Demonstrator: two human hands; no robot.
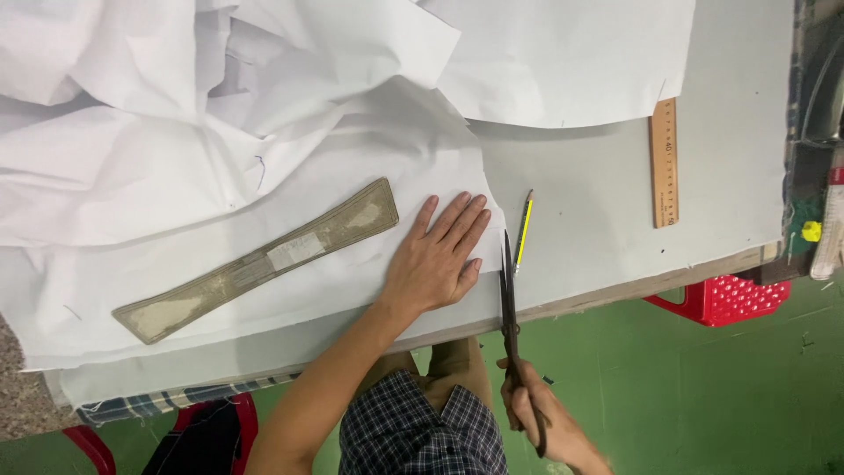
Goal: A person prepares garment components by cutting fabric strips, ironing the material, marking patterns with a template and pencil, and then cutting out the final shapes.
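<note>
1. Pressing flat with fingers spread, the left hand (437, 258) is lying palm down on the white fabric (264, 176), holding the cloth against the table (598, 220) without clutching anything.
2. Down below the table's near edge, the right hand (538, 422) is clenching around the handles of the dark scissors (509, 299), gripping them firmly.
3. Those scissors are pointing up from the right hand towards the fabric, their blades lying just beside the left hand, on its right, and running along the fabric's cut edge; whether the blades are parted cannot be told.
4. Lying on the fabric to the left of the left hand, near its fingers but not touching them, a long bone-shaped cardboard pattern (259, 260) is slanting from lower left to upper right.
5. Just right of the scissors' tips, a yellow pencil (524, 231) is resting on the bare table, close to the fabric's edge.
6. Farther right of the scissors, well apart from both hands, a wooden ruler (665, 163) is lying upright in the view, partly tucked under a second white sheet (571, 53).
7. Beyond the table's edge, right of the scissors, a red plastic stool (725, 299) is standing on the green floor (703, 396).
</note>
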